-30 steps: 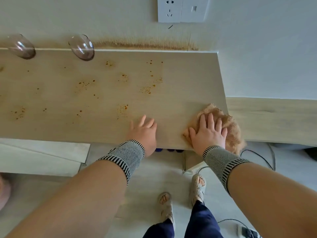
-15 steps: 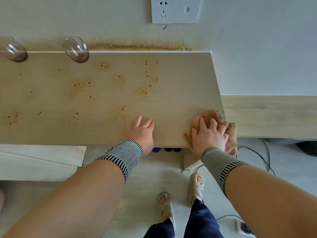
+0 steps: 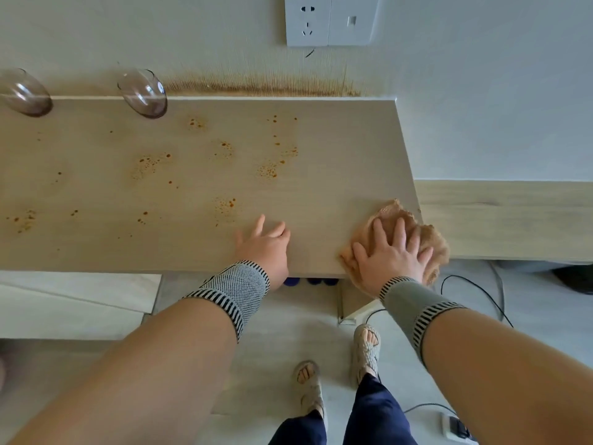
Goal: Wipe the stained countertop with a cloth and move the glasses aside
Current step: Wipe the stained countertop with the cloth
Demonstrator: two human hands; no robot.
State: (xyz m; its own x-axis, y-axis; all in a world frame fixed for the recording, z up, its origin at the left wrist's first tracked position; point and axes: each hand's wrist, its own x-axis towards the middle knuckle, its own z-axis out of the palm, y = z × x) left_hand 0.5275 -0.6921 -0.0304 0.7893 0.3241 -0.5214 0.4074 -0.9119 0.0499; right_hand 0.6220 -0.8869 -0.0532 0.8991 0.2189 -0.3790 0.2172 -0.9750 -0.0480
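— Since a moment ago, the right hand [image 3: 390, 255] has spread its fingers flat again over the crumpled tan cloth [image 3: 430, 242] at the pale wooden counter [image 3: 192, 187]'s near right corner.

— And the left hand [image 3: 266, 248]?

— Flat, fingers relaxed, holding nothing; two clear glasses [image 3: 142, 93] stand by the wall.

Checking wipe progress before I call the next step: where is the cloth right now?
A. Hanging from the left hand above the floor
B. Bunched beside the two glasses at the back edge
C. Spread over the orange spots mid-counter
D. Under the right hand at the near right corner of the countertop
D: the right hand presses flat on the cloth at the countertop's near right corner, while the left hand rests bare on the surface.
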